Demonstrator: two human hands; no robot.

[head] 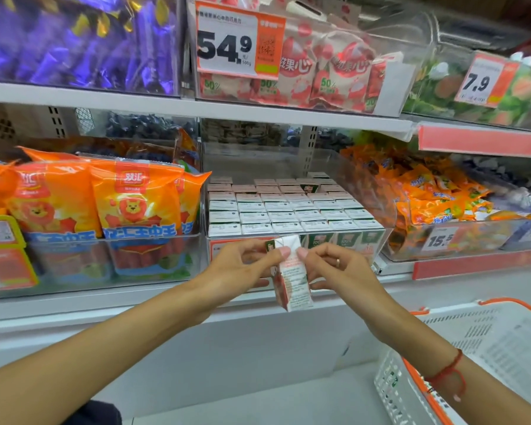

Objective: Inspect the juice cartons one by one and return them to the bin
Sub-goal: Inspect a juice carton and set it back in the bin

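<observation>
A small white and red juice carton (292,277) is held upright, slightly tilted, in front of the shelf edge, its printed side facing me. My left hand (242,268) grips its upper left corner with thumb and fingers. My right hand (334,268) pinches the upper right edge and supports its side. Just behind stands the clear plastic bin (380,240) on the middle shelf, filled with rows of several matching juice cartons (288,210) standing upright, white tops showing.
Orange sausage packs (129,207) fill the bin to the left, small orange snack bags (432,194) the bin to the right. Price tags and candy bins line the upper shelf (166,102). A white basket with orange rim (472,363) sits at lower right.
</observation>
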